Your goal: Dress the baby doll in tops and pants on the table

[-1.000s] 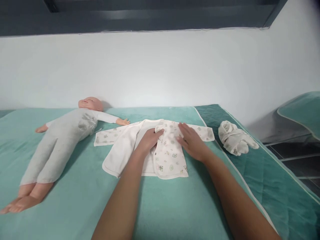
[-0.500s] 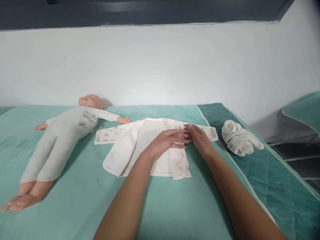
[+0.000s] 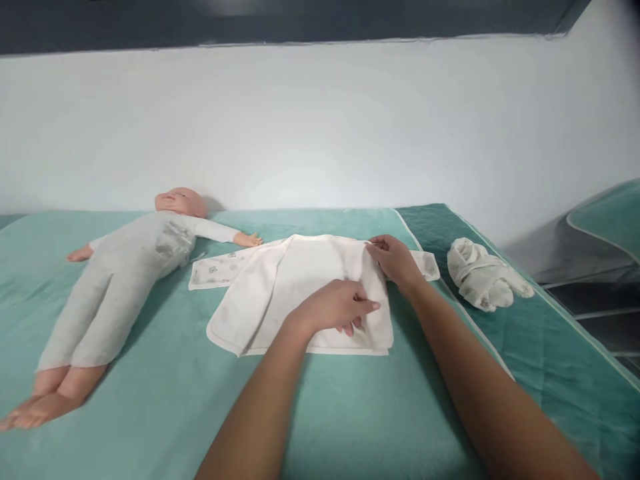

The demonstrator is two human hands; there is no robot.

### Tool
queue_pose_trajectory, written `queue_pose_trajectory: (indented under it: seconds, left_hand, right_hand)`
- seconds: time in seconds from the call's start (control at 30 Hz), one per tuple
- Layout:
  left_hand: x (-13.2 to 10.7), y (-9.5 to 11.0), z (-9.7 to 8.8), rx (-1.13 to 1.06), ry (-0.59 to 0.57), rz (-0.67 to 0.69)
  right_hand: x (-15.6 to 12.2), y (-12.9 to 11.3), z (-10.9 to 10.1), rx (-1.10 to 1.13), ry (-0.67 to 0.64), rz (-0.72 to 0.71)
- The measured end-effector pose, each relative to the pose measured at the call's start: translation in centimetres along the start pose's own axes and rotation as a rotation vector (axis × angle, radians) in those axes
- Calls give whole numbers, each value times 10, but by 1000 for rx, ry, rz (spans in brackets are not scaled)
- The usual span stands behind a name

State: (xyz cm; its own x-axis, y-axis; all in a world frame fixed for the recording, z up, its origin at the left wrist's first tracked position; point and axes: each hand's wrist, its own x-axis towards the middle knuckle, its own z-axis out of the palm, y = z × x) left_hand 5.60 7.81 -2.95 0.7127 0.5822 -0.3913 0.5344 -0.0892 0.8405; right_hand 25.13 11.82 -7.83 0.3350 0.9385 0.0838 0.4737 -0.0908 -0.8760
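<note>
A white baby shirt (image 3: pixel 300 293) with small prints on its sleeves lies spread on the green bed cover, its front open and inside showing. My right hand (image 3: pixel 395 259) pinches the shirt's edge near the right sleeve's shoulder and covers part of that sleeve. Lower down, my left hand (image 3: pixel 340 305) rests over the right front panel, fingers apart and partly bent; some fingertips are hidden. To the left a baby doll (image 3: pixel 135 253) in a white suit lies on its back, one hand close to the shirt's left sleeve.
A bundled white cloth (image 3: pixel 483 275) with faint prints lies at the right on a darker green strip of the cover (image 3: pixel 550 373). Behind the bed stands a white wall (image 3: pixel 320 127). A dark rack (image 3: pixel 600 313) is partly visible beyond the right edge.
My hands have parted: the left has come down toward the hem, the right has gone slightly up to the shirt's edge. The right front panel now lies folded out flatter to the right.
</note>
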Motion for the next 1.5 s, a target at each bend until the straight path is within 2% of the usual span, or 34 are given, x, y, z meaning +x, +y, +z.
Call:
queue_pose_trajectory:
  seconds: [0.13, 0.33, 0.43, 0.53, 0.57, 0.63, 0.77, 0.87, 0.9, 0.93, 0.97, 1.0, 1.1, 1.13, 1.17, 1.2, 1.33, 1.5]
  left_hand:
    - [1, 7, 8, 64, -188, 36]
    - [-2, 13, 12, 221, -313, 80]
    - [-3, 15, 14, 229, -351, 117]
    - [-1, 17, 19, 277, -399, 145]
    - [0, 17, 21, 297, -414, 152]
    - [1, 18, 25, 325, -438, 156]
    - [1, 19, 28, 286, -514, 143]
    - [-2, 17, 20, 203, -577, 155]
    - [-3, 14, 14, 159, -566, 162]
    - [-3, 11, 7, 106, -517, 169]
    - [-2, 7, -1, 48, -412, 181]
    - [1, 2, -9, -4, -248, 197]
    - [18, -17, -27, -35, 383, 280]
    - [26, -25, -30, 27, 543, 309]
    - [35, -32, -32, 118, 643, 326]
    - [43, -39, -32, 227, 673, 334]
    - [68, -58, -26, 621, 588, 278]
    - [79, -61, -30, 759, 653, 216]
  right_hand:
    - [8, 6, -2, -144, 47, 6]
    - [-1, 7, 0, -412, 95, -90]
    - [-7, 3, 0, -519, 145, -189]
    - [-14, -4, -1, -512, 175, -365]
    - [-16, -6, -1, -481, 147, -436]
    - [-22, -10, 1, -404, 9, -548]
    - [-25, -7, 16, -416, -302, -550]
    - [-20, 1, 25, -497, -370, -547]
    - [-19, 3, 25, -505, -371, -554]
    - [-18, 5, 25, -502, -372, -565]
    - [-18, 7, 24, -492, -365, -576]
    - [-18, 8, 23, -479, -347, -578]
    - [-26, 8, 20, -466, -261, -551]
    - [-30, 9, 20, -484, -237, -540]
    - [-33, 10, 21, -513, -222, -534]
    - [-37, 12, 22, -550, -224, -539]
    - [-46, 20, 28, -704, -245, -563]
    - [-64, 21, 25, -772, -215, -568]
